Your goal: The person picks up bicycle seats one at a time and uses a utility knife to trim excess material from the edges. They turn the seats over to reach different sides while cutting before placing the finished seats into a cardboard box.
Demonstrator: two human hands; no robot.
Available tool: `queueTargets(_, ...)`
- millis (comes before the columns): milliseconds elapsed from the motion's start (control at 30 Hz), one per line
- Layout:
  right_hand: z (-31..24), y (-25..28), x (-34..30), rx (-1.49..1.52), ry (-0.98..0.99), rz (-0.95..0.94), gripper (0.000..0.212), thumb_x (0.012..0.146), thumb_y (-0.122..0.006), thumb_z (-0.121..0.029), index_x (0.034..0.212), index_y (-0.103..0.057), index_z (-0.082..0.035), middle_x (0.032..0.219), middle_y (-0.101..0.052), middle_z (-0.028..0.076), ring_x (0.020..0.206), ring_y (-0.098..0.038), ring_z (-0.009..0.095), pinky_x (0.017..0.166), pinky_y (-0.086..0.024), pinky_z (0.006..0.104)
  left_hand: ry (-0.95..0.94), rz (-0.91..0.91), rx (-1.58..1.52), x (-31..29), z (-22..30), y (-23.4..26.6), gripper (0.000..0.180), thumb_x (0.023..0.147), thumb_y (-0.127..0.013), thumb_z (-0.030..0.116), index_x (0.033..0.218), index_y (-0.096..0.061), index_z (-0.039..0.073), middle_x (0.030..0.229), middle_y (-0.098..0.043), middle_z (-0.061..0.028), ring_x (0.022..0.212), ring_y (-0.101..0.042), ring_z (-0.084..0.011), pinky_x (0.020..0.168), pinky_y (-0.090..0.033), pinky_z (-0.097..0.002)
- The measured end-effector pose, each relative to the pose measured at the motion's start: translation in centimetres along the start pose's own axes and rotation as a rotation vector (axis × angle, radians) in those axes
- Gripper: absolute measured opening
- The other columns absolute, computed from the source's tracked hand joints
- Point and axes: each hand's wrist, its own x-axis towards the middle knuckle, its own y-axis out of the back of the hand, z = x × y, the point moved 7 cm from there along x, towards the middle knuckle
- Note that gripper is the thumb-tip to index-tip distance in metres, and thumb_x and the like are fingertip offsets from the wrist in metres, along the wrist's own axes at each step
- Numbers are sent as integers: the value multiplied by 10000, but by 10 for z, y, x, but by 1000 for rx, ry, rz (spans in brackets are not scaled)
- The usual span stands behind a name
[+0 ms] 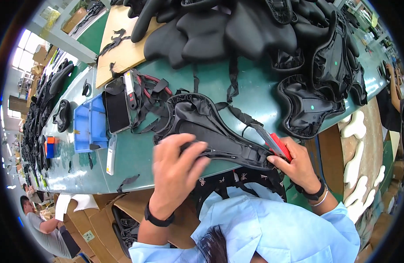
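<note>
A black bicycle saddle (210, 131) lies underside up on the green table in front of me, its narrow nose pointing right. Over its wide end, my left hand (173, 168) is slightly blurred, fingers spread, with nothing seen in them. My right hand (298, 164) is closed around a red utility knife (279, 148), beside the saddle's nose. The knife's blade is out and points up and left. A strip of black trimmed material (241, 116) runs from the saddle's edge toward the blade; whether they touch, I cannot tell.
Black saddles (202, 33) are piled along the far side. Left of my work are a blue bin (89, 122), a phone (117, 107), black offcuts (145, 103) and a clear blade case (111, 155). Cardboard boxes (85, 228) stand below the table's near edge.
</note>
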Motion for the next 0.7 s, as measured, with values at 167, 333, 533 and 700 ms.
queueTargets(167, -48, 7, 0, -246, 428, 20, 452, 840, -715, -97, 1257, -561, -10, 805, -612, 129, 654, -611, 267, 593, -494, 343, -159, -251, -39, 22, -1, -23, 139, 746, -731, 76, 872, -674, 67, 976, -621, -45, 858, -585, -236, 719, -465, -363)
queueTargets(333, -77, -19, -8, -703, 642, -239, 585, 755, -651, -90, 1305, -601, -283, 684, -515, 38, 578, -548, 175, 487, -429, 301, -225, -172, -113, 15, -4, -30, 100, 755, -711, 63, 832, -649, 51, 872, -626, -53, 764, -590, -236, 660, -480, -354)
queueTargets(533, -91, -33, 4, -898, 704, -288, 574, 799, -612, -155, 1351, -565, -308, 687, -437, 26, 550, -495, 172, 473, -401, 303, -181, -125, -161, 18, -8, -30, 91, 770, -691, 52, 824, -618, 43, 841, -626, -70, 742, -595, -257, 638, -488, -347)
queueTargets(700, -98, -21, 2, -915, 666, -342, 605, 792, -605, -117, 1362, -547, -311, 689, -430, 33, 566, -515, 182, 483, -410, 320, -160, -136, -160, 17, -10, -31, 75, 785, -678, 38, 827, -616, 35, 845, -631, -79, 754, -598, -262, 643, -486, -349)
